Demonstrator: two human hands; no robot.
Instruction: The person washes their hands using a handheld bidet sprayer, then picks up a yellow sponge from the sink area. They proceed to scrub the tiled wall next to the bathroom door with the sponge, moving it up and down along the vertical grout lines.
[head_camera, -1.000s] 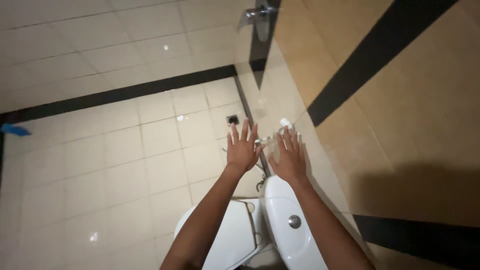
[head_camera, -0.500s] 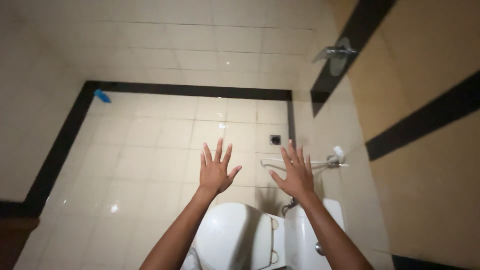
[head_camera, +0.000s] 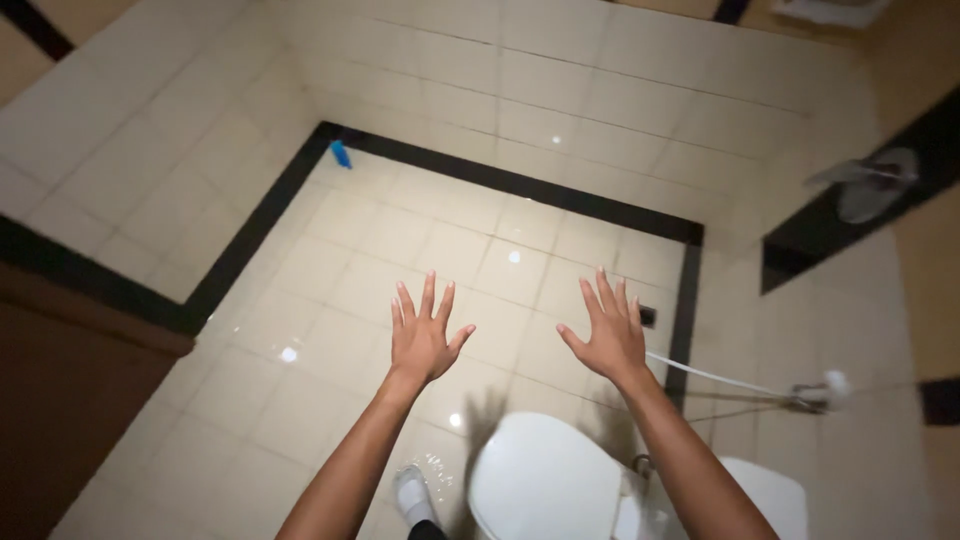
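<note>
Left hand: the left hand (head_camera: 423, 335) is held out flat in the air, fingers spread wide apart, holding nothing.
Right hand: the right hand (head_camera: 608, 335) is the same, open and spread, with nothing in it.
What changed: a second ago both hands were close together up by the wall, next to the white hose. Now they are farther apart and hang over the floor, and the view has swung away from the wall toward the middle of the room.
What that means: the hands have let nothing go and picked nothing up. They are just held out in front, touching nothing at all.
Toilet: the white toilet (head_camera: 545, 480) with its lid shut sits right under the arms, at the bottom of the view. It is the nearest thing to the hands, but they are above it and apart from it.
Hose: the white spray hose (head_camera: 720, 378) runs along the wall to the right of the right hand, near but not touching.
Floor: shiny cream floor tiles (head_camera: 300, 300) with a black border.
Blue thing: a small blue thing (head_camera: 341, 154) lies far off in the corner, too small to tell what it is.
Shoe: a white shoe (head_camera: 412, 493) shows beside the toilet.
</note>
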